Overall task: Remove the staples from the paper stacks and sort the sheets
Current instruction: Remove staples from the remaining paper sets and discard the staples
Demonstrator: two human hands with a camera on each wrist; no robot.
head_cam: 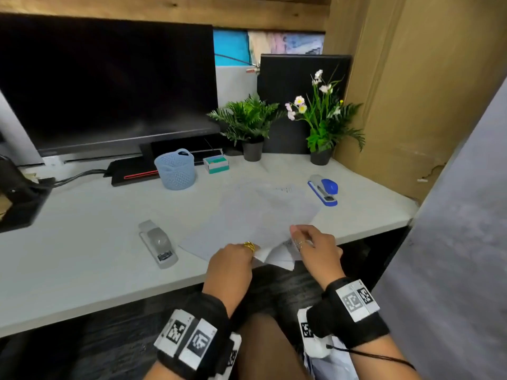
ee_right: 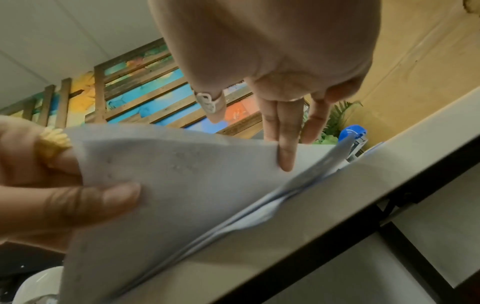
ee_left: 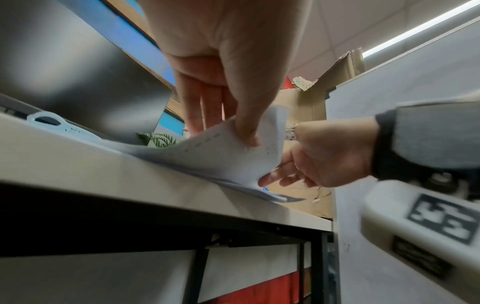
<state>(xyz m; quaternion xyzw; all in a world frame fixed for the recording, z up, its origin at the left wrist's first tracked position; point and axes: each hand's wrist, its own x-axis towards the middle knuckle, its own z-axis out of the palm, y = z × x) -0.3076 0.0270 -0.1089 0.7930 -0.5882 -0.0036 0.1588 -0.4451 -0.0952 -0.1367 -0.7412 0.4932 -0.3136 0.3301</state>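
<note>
On the white desk point(head_cam: 90, 215), just right of the grey stapler point(head_cam: 158, 244), the paper stack point(head_cam: 247, 218) overhangs the near edge; its lifted corner sheet is pinched by the left hand point(head_cam: 233, 259), while the right hand point(head_cam: 315, 242) lies on it with straight fingers. Tearing at the staple is risked if the sheet is pulled hard

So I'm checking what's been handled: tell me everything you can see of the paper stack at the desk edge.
The paper stack is several white sheets with faint print, fanned loosely on the pale desk, its near corner overhanging the front edge. The top sheet's corner is lifted and curled. The left hand pinches that corner between thumb and fingers; the right hand touches it with straight fingers. No staple can be made out.
</note>
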